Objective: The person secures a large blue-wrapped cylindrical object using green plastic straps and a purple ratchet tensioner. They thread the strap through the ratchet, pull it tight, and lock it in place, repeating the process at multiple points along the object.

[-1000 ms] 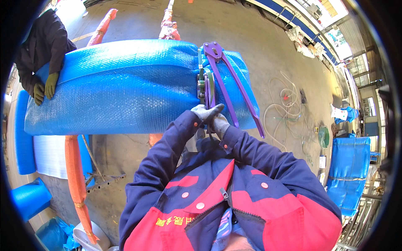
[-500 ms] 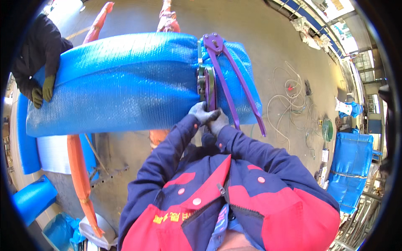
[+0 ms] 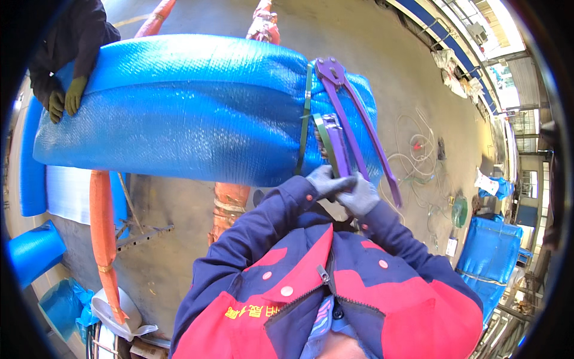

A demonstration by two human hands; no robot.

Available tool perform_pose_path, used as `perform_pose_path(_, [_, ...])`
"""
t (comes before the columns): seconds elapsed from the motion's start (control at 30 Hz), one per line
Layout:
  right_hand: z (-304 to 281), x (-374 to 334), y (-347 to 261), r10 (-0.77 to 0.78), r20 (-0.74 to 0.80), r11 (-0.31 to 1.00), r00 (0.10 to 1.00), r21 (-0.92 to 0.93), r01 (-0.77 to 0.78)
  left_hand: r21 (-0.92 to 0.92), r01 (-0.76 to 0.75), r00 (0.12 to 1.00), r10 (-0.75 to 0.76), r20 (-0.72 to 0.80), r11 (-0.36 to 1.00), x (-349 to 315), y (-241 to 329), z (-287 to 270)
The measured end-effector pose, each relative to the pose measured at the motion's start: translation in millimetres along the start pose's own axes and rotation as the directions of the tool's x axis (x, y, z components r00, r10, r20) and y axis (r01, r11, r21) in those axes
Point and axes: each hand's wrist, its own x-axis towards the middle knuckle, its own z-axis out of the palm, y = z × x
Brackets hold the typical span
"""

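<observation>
A big bundle wrapped in blue sheeting [image 3: 197,113] lies crosswise in front of me. A green strap [image 3: 306,119] circles it near its right end. Just right of this strap is a purple strapping tensioner [image 3: 338,140], with a green strip of strap [image 3: 324,134] along its side. My gloved left hand [image 3: 327,182] is closed at the tensioner's near end. My gloved right hand [image 3: 360,196] is wrapped round the same end, partly hiding it. A long-handled purple strap crimper [image 3: 353,113] rests on the bundle's right end, untouched, its handles pointing toward me.
At far left, a co-worker's gloved hands [image 3: 66,103] rest on the bundle. Orange-wrapped supports [image 3: 103,221] stand beneath it. A coiled pale hose [image 3: 412,149] lies on the floor to the right, near a blue-wrapped stack [image 3: 490,251]. Blue rolls [image 3: 36,251] lie at left.
The tensioner has come away rightward from the strap round the bundle and is tilted, both my hands moving right with it. The whole view has shifted slightly.
</observation>
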Motion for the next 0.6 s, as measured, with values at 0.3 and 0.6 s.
perform_pose_path(0.3, [-16.9, -76.5, -3.4, 0.01, 0.259, 0.744, 0.966, 0.644, -0.18, -0.203, -0.15, 0.974, 0.179, 0.138, 0.968, -43.7, -43.7, -2.3])
perform_pose_path(0.6, [-1.5, -69.5, -6.4, -0.42, 0.175, 0.642, 0.891, 0.751, 0.155, 0.477, -0.444, 0.654, 0.639, -0.406, 0.758, -103.3, -14.9, 33.7])
